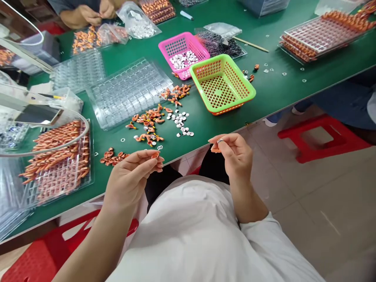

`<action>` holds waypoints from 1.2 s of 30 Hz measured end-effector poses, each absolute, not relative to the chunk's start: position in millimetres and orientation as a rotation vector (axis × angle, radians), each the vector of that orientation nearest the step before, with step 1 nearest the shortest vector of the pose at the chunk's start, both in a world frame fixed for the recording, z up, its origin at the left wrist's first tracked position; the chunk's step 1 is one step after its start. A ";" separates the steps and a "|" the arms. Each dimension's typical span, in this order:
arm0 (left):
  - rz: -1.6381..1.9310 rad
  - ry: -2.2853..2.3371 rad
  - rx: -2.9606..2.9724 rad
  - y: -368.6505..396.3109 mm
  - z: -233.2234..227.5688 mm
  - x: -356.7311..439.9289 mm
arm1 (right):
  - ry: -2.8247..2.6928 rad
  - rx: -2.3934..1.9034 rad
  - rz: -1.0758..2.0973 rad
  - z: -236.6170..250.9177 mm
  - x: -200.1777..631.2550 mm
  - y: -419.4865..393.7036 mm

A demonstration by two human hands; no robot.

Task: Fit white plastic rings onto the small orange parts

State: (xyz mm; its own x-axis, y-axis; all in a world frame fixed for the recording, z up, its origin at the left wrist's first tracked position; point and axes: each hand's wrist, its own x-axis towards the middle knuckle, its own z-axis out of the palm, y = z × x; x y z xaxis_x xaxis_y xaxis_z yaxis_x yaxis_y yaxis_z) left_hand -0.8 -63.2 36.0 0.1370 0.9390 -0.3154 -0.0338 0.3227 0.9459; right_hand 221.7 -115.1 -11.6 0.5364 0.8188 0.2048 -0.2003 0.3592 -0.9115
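Observation:
Near the table's front edge, my left hand (pixel 132 172) pinches a small orange cup-shaped piece (pixel 155 155), its hollow side showing. Farther right, my right hand (pixel 236 154) is closed on another small orange piece (pixel 216 150), mostly hidden by the fingers. The two hands are apart. Just beyond the left hand lie loose orange cup pieces (pixel 111 157). A scattered pile of orange curved parts (pixel 149 121) with yellow bits lies on the green table (pixel 199 125), with small white discs (pixel 182 123) beside it.
A green basket (pixel 249 92) stands beside a pink basket (pixel 164 49) holding white pieces. Clear plastic trays (pixel 126 94) lie at centre left. Filled trays stand left (pixel 58 156) and far right (pixel 317 39). Across the table, another person's hands (pixel 96 11) work. Red stools (pixel 311 137) stand below.

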 end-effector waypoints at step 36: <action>0.800 1.206 1.468 -32.5 2.9 -7.7 | -1.799 -1.011 0.681 -1.4 174.8 -67.6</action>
